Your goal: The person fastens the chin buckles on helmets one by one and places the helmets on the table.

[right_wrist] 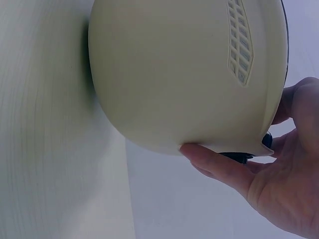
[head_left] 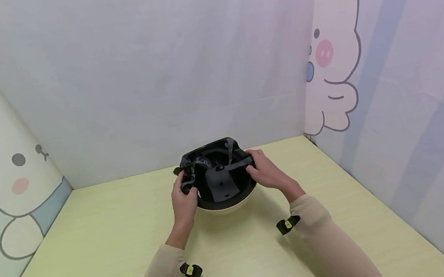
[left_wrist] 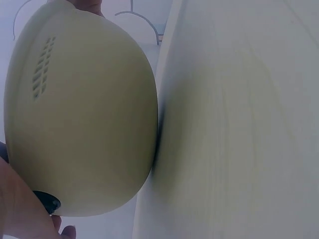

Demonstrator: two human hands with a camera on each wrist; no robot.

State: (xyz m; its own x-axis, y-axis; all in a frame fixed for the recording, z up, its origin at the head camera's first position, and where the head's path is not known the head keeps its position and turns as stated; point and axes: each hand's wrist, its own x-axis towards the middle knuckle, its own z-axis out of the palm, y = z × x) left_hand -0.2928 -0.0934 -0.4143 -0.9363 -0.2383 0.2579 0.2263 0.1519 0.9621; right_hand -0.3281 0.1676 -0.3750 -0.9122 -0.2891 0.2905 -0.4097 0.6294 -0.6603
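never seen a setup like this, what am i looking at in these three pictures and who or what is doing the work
There's no robot here: a person is working with two bare hands. The wide picture comes from a camera on the person's head, looking forward and down. The other two come from cameras worn on the left and right wrists; they show the work from closer and appear turned sideways.

The left hand and right hand grip opposite sides of a rounded, cream hard-shell helmet with a black inside. It is upside down, so dark grey straps show inside. Its shell appears to rest on a pale yellow-green wood-grain table.
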